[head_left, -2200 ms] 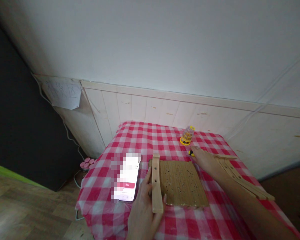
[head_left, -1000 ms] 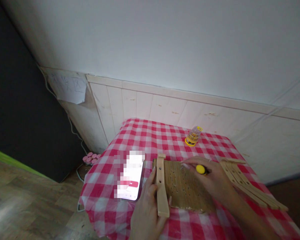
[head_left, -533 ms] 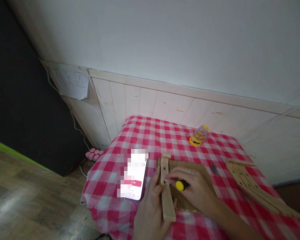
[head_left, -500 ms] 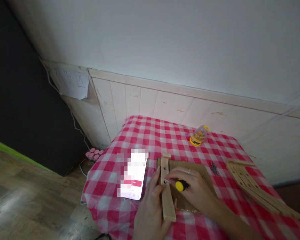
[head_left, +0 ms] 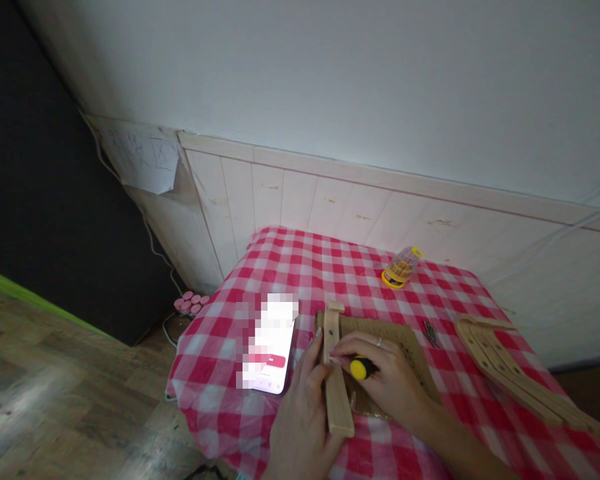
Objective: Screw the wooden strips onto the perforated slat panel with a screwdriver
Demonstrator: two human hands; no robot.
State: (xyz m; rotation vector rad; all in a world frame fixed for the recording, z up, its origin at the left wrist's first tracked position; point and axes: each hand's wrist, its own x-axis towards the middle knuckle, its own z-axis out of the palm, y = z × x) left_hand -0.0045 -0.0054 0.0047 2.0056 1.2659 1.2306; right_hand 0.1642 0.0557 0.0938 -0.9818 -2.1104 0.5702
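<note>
Over checked cloth [head_left: 320, 257] curves a pale wooden bar [head_left: 339, 403].

Within the grip of the right hand [head_left: 380, 373], the fingers cover the far end of the yellow-and-black tool [head_left: 360, 367], so its tip cannot be made out. Below the grip, the palm hides part of the cardboard [head_left: 375, 325]. Left of it, the left hand [head_left: 303, 400] masks one side of the wooden piece [head_left: 340, 407]; both arms run off the bottom edge. Further left, the screen of the phone [head_left: 273, 367] is partly pixelated. Beyond the grip, to the right, the metal pieces [head_left: 431, 333] are too small to count.
</note>
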